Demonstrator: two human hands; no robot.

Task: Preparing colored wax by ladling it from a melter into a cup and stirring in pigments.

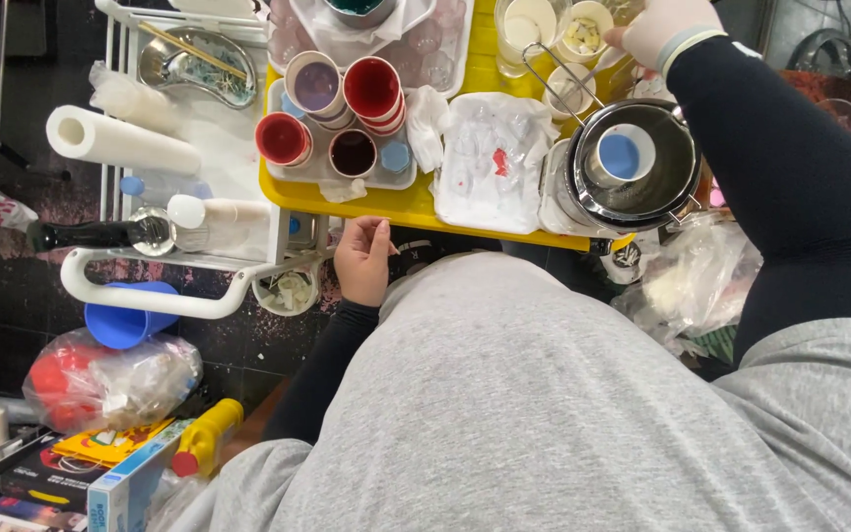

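My left hand is bare, with a black sleeve. It rests at the front edge of the yellow tray, fingers loosely bent, nothing seen in it. My right hand wears a white glove and reaches to the tray's far right corner, next to a small cup of pale bits. Its fingertips are pinched together, but what they grip is hidden. Below that arm a steel pot holds a white cup of blue liquid.
Cups of red, dark and purple liquid stand on the tray's left part, and a crumpled clear plastic sheet lies mid-tray. A white rack at left holds a paper roll, bottles and a metal dish. Bags and boxes lie on the floor.
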